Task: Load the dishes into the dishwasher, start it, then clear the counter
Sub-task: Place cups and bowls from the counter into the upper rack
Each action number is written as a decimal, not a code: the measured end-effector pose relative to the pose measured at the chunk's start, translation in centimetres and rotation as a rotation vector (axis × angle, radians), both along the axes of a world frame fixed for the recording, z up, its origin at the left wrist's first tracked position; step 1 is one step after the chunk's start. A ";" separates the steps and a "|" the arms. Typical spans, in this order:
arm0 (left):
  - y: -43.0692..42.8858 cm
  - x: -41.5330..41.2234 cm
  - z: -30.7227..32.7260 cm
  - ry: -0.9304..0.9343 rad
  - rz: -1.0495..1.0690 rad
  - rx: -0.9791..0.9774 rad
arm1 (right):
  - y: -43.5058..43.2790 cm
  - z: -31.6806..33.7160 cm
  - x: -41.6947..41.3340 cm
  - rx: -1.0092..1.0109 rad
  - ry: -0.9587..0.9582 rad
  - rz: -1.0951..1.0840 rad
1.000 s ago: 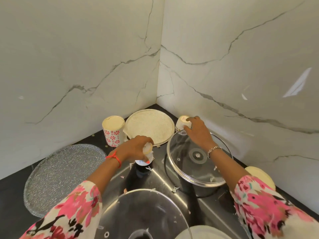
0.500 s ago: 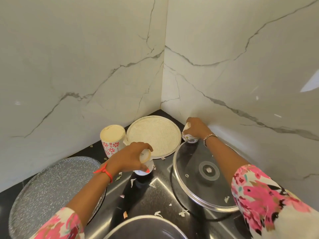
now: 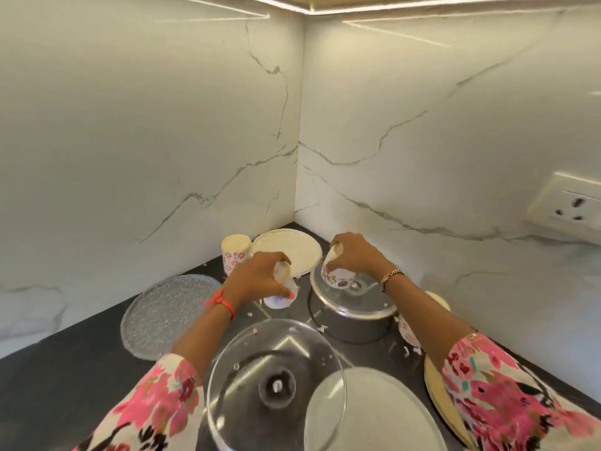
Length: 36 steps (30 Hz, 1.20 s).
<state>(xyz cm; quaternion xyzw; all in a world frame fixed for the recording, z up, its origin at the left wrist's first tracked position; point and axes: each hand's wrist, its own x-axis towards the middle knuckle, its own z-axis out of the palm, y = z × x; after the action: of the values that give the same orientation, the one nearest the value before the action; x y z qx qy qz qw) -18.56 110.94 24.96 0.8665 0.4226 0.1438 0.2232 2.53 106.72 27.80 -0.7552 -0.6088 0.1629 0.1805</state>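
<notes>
Honestly, pretty early days here. Nothing was seen loaded, and no dishwasher was in view at all. The left hand [image 3: 257, 278] was curled round a small pale cup [image 3: 280, 292], held upside down low over the black counter [image 3: 65, 385]; whether it touched couldn't be told. The right hand [image 3: 354, 258] was wrapped round a floral cup [image 3: 338, 275], held over the glass lid [image 3: 361, 302] of a steel pot [image 3: 354, 328]. So two cups were in hand, at best.

Loads was left out: another floral cup [image 3: 234, 255] upside down near the corner, a cream plate [image 3: 289, 249] beside it, a textured glass plate [image 3: 162, 317], a second glass lid [image 3: 247, 353], and a white plate [image 3: 374, 418]. Scraps [image 3: 320, 328] were scattered about too. Loading, starting and clearing were all reckoned to be ahead.
</notes>
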 end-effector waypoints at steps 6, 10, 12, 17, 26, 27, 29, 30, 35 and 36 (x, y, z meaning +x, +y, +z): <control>-9.8 -1.8 0.6 -0.018 -0.019 -0.028 | -11.0 -1.3 -3.5 -0.041 -0.045 0.052; -15.9 -3.3 -1.1 -0.017 -0.013 -0.048 | -17.1 -3.3 -5.5 -0.068 -0.054 0.073; -18.9 -4.2 -2.2 -0.009 -0.014 -0.037 | -19.8 -4.5 -6.7 -0.091 -0.071 0.077; -26.4 -7.5 -5.2 0.039 0.010 -0.058 | -27.4 -7.9 -10.6 -0.101 -0.065 0.048; -42.0 -16.8 -11.0 0.004 -0.078 -0.113 | -45.4 -13.8 -21.5 -0.115 -0.039 -0.140; -43.8 -18.1 -11.6 0.012 -0.087 -0.135 | -47.6 -14.6 -23.0 -0.144 -0.037 -0.166; -47.5 -20.5 -12.8 0.043 -0.121 -0.146 | -52.1 -16.3 -25.8 -0.192 -0.002 -0.206; -49.2 -21.4 -13.6 0.060 -0.137 -0.158 | -54.1 -17.1 -26.9 -0.213 0.025 -0.219; -57.6 -25.5 -16.7 0.115 -0.224 -0.210 | -64.5 -20.1 -31.8 -0.289 0.105 -0.343; -59.1 -26.1 -17.3 0.115 -0.227 -0.223 | -66.7 -20.6 -32.4 -0.301 0.108 -0.380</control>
<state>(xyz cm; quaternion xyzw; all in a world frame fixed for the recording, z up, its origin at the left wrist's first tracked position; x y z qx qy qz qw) -44.66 51.83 7.67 0.8853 0.3475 0.0202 0.3083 -29.90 39.97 7.22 -0.8647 -0.4139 0.2552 0.1257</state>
